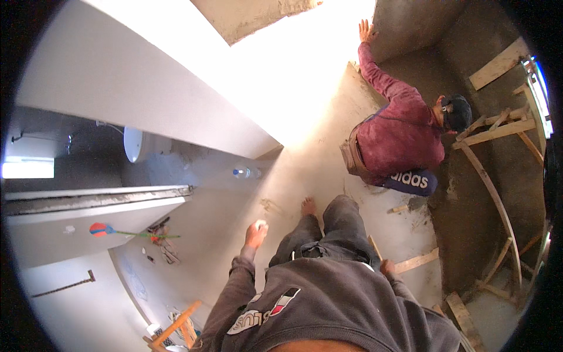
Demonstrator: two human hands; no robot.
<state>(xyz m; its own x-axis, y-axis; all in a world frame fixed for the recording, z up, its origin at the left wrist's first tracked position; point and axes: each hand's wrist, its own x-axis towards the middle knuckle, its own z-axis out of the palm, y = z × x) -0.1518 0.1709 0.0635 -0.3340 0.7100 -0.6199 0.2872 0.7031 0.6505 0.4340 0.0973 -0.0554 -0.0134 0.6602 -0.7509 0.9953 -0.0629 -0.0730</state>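
Observation:
My left hand (255,234) hangs over the floor on the left of my body, its fingers curled in. A pale spot shows at the fingers; whether it is a held thing I cannot make out. Low beside my right thigh is my right hand (387,267), partly dark and closed at the end of a thin wooden stick (374,247). A flat wooden board (417,260) lies just beyond that hand. Ahead on the right, a co-worker (400,126) in a maroon top and dark cap reaches one hand (366,31) to the edge of a bright opening.
A wooden-handled tool (399,209) lies on the floor before my right leg. Timber framing (492,182) stands along the right wall. To the left are a clear bottle (241,173), a wall end (176,193) and a red-and-blue-headed green stick (132,233). An orange wooden piece (179,322) stands lower left.

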